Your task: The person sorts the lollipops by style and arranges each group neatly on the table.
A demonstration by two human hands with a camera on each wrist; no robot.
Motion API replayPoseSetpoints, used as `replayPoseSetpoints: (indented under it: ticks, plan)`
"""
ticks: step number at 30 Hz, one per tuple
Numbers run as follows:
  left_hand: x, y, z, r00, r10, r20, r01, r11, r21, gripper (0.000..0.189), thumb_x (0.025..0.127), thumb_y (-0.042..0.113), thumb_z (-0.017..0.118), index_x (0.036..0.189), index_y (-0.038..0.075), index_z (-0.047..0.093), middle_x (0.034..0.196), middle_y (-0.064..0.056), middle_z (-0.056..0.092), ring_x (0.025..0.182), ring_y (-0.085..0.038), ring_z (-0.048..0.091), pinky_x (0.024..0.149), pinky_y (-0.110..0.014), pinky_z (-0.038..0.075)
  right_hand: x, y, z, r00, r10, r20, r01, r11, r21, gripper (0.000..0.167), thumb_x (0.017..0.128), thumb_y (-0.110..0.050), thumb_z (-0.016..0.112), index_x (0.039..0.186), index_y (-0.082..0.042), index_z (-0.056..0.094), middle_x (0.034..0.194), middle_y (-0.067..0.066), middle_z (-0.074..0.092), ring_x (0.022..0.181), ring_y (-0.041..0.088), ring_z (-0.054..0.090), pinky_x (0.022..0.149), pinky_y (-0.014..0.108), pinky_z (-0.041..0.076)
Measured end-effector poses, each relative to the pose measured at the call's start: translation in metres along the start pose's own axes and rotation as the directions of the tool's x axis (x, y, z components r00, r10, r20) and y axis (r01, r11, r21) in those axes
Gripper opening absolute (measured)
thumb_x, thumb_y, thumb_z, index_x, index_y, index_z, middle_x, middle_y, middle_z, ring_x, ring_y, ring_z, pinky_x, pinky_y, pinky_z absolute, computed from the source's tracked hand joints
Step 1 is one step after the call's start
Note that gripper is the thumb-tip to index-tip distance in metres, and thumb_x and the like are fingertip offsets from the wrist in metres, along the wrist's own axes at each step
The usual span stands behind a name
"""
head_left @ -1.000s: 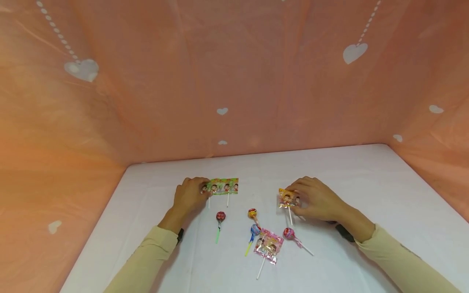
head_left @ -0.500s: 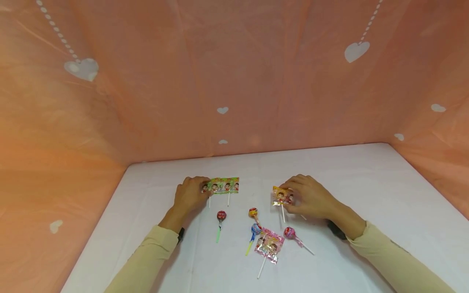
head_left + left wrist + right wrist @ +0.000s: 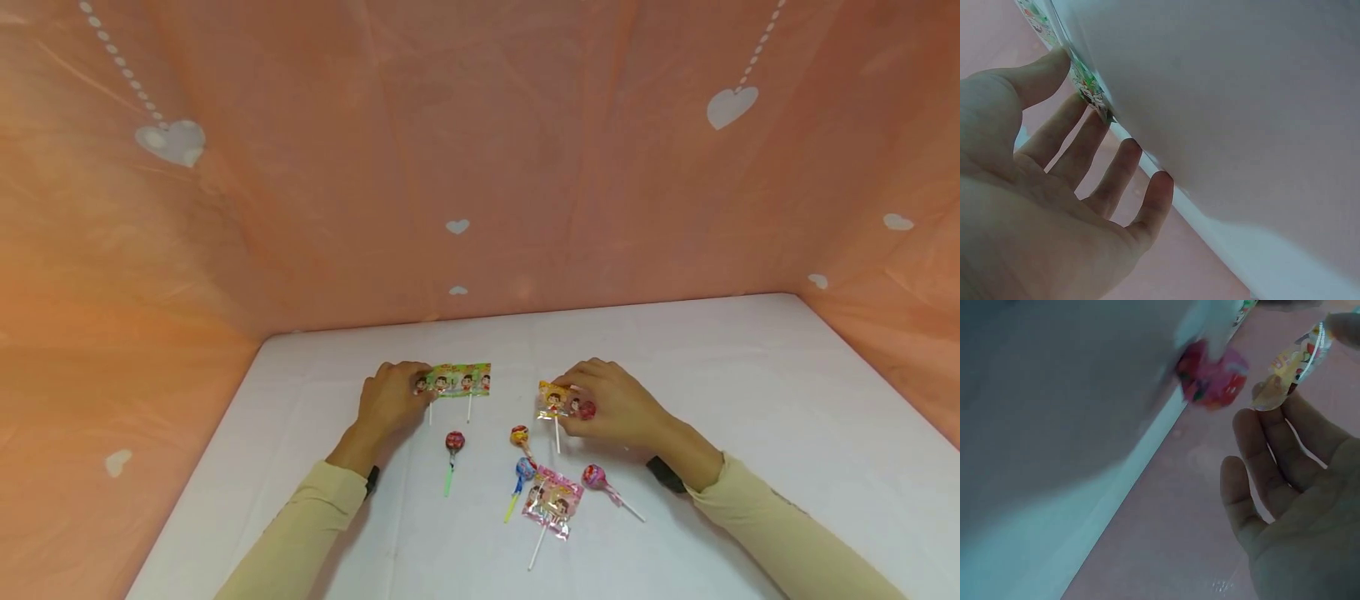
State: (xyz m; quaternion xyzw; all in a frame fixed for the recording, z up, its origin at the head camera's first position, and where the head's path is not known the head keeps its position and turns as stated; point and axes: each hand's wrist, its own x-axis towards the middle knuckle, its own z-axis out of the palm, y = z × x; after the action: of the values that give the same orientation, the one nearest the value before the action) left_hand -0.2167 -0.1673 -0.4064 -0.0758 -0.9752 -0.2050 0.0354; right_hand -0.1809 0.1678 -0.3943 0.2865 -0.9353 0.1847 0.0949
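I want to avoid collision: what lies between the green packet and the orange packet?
No object lies there: in the head view, only white cloth shows between the green packet and the orange packet.

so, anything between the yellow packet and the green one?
Nothing visible: the head view shows only white tabletop between the yellow packet, in the right hand, and the green packet, in the left hand. The loose yellow lollipop lies off that line.

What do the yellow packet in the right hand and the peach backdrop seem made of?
Yellow packet: probably thin, glossy plastic film; it looks partly translucent in the right wrist view. Peach backdrop: fabric or plastic sheeting, mostly matte, judging by soft folds; I can't tell which.
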Motion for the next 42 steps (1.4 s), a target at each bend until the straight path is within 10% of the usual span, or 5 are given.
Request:
replayPoseSetpoints:
  ticks: [42]
  plan:
    - [0.001,0.001,0.002,1.000,0.000,0.018,0.000,1.000,-0.022,0.043,0.088,0.028,0.074,0.127,0.012,0.068,0.125,-0.010,0.069,0.119,-0.035,0.056,0.094,-0.055,0.042,0.076,-0.019,0.030,0.995,-0.063,0.075,0.072,0.990,-0.124,0.051,0.078,-0.044,0.065,0.119,-0.014,0.070,0.117,0.002,0.068,0.112,0.021,0.057,0.095,0.041,0.047]
